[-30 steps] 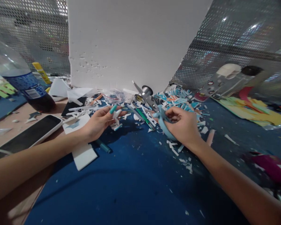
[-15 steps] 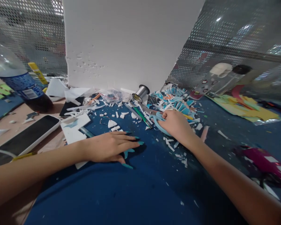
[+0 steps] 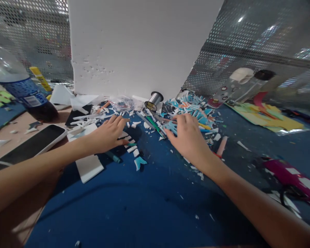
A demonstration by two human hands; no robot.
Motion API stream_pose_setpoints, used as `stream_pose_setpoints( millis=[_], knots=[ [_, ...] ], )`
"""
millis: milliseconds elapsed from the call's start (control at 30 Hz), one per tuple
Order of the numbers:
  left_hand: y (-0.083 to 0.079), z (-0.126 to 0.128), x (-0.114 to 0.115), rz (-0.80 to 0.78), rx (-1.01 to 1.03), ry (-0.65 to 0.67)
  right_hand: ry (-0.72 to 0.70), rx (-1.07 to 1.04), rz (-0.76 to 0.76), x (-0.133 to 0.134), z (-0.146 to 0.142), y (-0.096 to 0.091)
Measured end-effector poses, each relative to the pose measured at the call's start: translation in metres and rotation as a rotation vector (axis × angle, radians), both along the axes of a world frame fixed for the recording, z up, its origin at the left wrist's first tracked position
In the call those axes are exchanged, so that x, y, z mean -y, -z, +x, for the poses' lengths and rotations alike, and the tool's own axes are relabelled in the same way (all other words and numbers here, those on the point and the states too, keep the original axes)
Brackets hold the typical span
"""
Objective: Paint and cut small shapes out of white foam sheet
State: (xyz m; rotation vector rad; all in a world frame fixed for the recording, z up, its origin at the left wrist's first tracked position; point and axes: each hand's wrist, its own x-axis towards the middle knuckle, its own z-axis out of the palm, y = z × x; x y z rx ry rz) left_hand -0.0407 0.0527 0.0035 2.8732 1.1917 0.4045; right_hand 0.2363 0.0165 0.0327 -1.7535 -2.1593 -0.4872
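My left hand (image 3: 110, 134) is over the left side of a row of small white foam pieces (image 3: 131, 149), fingers apart and thumb stretched out. Its fingertips partly hide the pieces beneath. The row curves down to a light blue tail-shaped piece (image 3: 139, 163) with white edges. My right hand (image 3: 188, 137) arches over the handles of a pair of scissors, thumb and fingers spread; most of the handles is hidden under it. The scissors' metal blades (image 3: 158, 117) point away to the left, beside a green pen-like stick (image 3: 155, 124).
Blue and white scraps (image 3: 193, 103) are heaped behind my right hand. A wire spool (image 3: 154, 100) lies before a white foam board (image 3: 139, 48). On the left are a phone (image 3: 28, 146), a cola bottle (image 3: 31, 98) and white sheets (image 3: 89, 168). A magenta pouch (image 3: 289, 175) lies right.
My left hand has moved up and left from the blue tail piece, uncovering it and part of the white row. My right hand has shifted slightly left and spread its fingers over the scissors.
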Motion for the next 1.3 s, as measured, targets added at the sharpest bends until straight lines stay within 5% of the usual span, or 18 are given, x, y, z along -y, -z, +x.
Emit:
stream_pose_setpoints(
  millis=[100, 167, 267, 367, 633, 767, 900, 1100, 1300],
  knots=[
    [0.005, -0.001, 0.0, -0.059, -0.004, 0.002, -0.176, 0.031, 0.195, 0.019, -0.016, 0.003],
    [0.006, -0.002, -0.001, -0.116, 0.012, 0.014, -0.138, 0.078, 0.299, 0.029, -0.022, 0.0],
    [0.002, -0.003, -0.002, -0.213, 0.058, 0.054, -0.099, 0.075, 0.376, 0.033, -0.023, -0.01],
    [-0.011, -0.001, -0.001, -0.281, 0.149, 0.088, -0.225, -0.094, 0.358, 0.03, -0.019, -0.022],
    [-0.053, 0.012, 0.027, -0.331, 0.441, 0.095, -0.553, -0.808, -0.495, 0.035, -0.031, -0.004],
    [-0.055, 0.015, 0.033, -0.342, 0.463, 0.106, -0.614, -1.085, -0.901, 0.034, -0.038, 0.003],
    [-0.048, 0.009, 0.02, -0.348, 0.443, 0.105, -0.629, -1.242, -1.057, 0.026, -0.034, -0.002],
    [-0.041, -0.005, -0.004, -0.321, 0.443, 0.161, -0.518, -1.122, -1.043, 0.011, -0.019, -0.011],
    [-0.035, -0.011, -0.005, -0.204, 0.464, 0.293, -0.522, -0.446, -0.397, 0.007, -0.009, -0.001]
  ],
)
